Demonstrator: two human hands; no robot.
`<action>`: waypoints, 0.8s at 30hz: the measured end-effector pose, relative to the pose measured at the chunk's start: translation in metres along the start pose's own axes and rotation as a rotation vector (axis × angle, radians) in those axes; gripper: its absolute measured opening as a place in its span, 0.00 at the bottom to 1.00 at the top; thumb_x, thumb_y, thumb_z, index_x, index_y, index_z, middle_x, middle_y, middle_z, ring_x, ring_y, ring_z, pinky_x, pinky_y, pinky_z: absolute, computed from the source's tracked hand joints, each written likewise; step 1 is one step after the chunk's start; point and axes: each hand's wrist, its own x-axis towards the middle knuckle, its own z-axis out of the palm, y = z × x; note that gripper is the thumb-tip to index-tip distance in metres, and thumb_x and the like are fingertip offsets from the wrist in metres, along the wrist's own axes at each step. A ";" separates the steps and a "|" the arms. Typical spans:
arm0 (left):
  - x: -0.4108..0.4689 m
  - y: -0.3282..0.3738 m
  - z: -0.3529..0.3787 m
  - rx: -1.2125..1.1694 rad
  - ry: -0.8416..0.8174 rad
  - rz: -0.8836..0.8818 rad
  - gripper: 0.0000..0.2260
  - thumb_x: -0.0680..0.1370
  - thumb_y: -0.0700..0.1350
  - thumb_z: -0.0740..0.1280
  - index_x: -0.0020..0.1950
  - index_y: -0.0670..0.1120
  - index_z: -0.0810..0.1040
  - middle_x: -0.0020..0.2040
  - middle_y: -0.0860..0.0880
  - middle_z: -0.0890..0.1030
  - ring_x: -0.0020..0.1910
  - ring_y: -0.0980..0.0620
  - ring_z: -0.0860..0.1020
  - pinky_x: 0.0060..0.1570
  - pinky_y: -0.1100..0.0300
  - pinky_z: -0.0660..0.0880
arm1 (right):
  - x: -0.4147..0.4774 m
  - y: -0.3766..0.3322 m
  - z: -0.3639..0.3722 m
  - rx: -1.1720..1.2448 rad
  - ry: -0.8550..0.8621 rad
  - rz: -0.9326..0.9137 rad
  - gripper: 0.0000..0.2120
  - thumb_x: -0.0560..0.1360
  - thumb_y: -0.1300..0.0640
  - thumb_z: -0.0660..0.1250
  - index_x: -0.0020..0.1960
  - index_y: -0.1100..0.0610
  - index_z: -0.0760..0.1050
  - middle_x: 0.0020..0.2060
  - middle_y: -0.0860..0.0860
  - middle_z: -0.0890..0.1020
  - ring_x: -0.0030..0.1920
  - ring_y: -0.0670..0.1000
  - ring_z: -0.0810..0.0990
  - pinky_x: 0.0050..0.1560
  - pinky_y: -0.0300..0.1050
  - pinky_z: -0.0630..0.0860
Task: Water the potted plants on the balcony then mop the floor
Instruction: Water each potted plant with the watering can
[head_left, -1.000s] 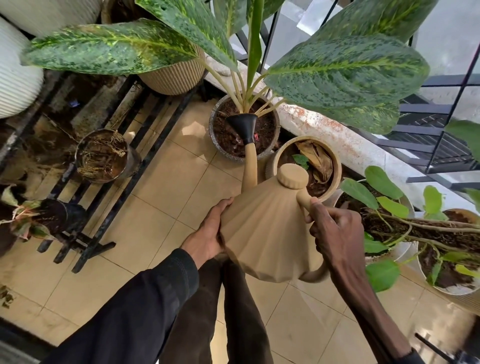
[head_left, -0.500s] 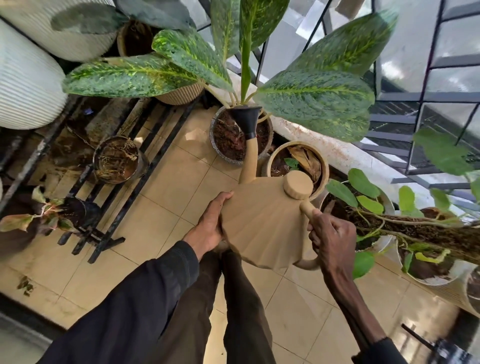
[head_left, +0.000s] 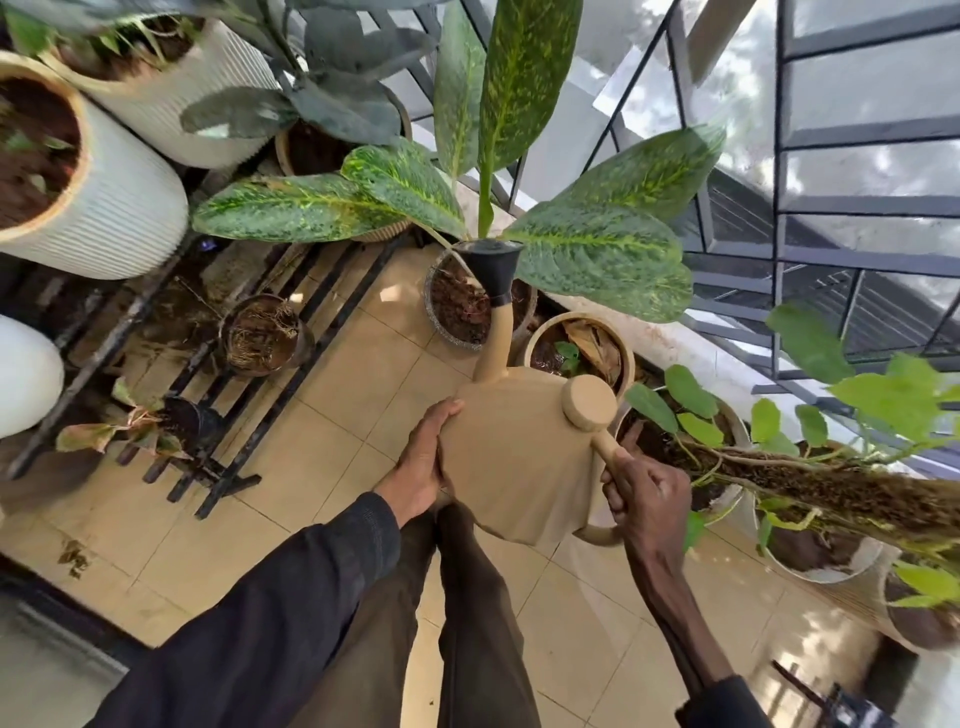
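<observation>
Floor (head_left: 322, 467): tan tiles with dark flecks at lower left; the person's legs stood on it.
Railing (head_left: 779, 249): dark metal bars that ran behind the pots and along the right.
White pots (head_left: 119, 208): ribbed and soil-filled, grouped at upper left.
Rack (head_left: 223, 488): black and slatted, on the floor at left; it carried a small pot of dry roots (head_left: 265, 332).
Plant (head_left: 597, 244): broad, speckled green leaves that rose from a round pot (head_left: 431, 301) of dark soil near the railing.
Vine pots (head_left: 810, 566): at right, with trailing green stems.
Can (head_left: 509, 467): beige and pleated, held above the floor between both hands. Its spout pointed away from the person, with the black rose (head_left: 493, 265) over the plant's soil, beneath the leaves.
Tan pot (head_left: 576, 318): just right of the spout, with dry leaves inside.
Left hand (head_left: 423, 462): fingers straight, laid flat against the can's left side, gripping nothing.
Right hand (head_left: 649, 488): fingers curled round the can's handle (head_left: 605, 447).
Cap (head_left: 589, 402): round and beige, atop the can beside the handle.
</observation>
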 end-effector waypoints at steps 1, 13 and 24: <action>-0.004 0.001 0.001 0.005 0.004 0.009 0.33 0.68 0.64 0.75 0.69 0.50 0.77 0.65 0.42 0.81 0.67 0.39 0.77 0.66 0.40 0.74 | -0.001 -0.003 -0.003 -0.002 -0.003 0.002 0.25 0.71 0.42 0.63 0.31 0.65 0.76 0.24 0.63 0.72 0.28 0.52 0.67 0.33 0.51 0.64; -0.085 0.035 0.018 -0.063 0.064 -0.004 0.29 0.69 0.65 0.73 0.64 0.50 0.80 0.57 0.43 0.86 0.60 0.41 0.80 0.52 0.51 0.79 | -0.019 -0.086 -0.020 -0.063 -0.031 -0.073 0.29 0.70 0.40 0.62 0.31 0.68 0.75 0.26 0.66 0.74 0.30 0.53 0.68 0.32 0.67 0.70; -0.144 0.119 -0.006 -0.076 0.077 0.065 0.23 0.75 0.66 0.68 0.61 0.51 0.81 0.48 0.48 0.88 0.56 0.46 0.81 0.47 0.55 0.77 | -0.020 -0.199 0.019 -0.032 -0.094 -0.145 0.20 0.67 0.42 0.63 0.27 0.56 0.78 0.21 0.47 0.74 0.23 0.45 0.68 0.27 0.38 0.65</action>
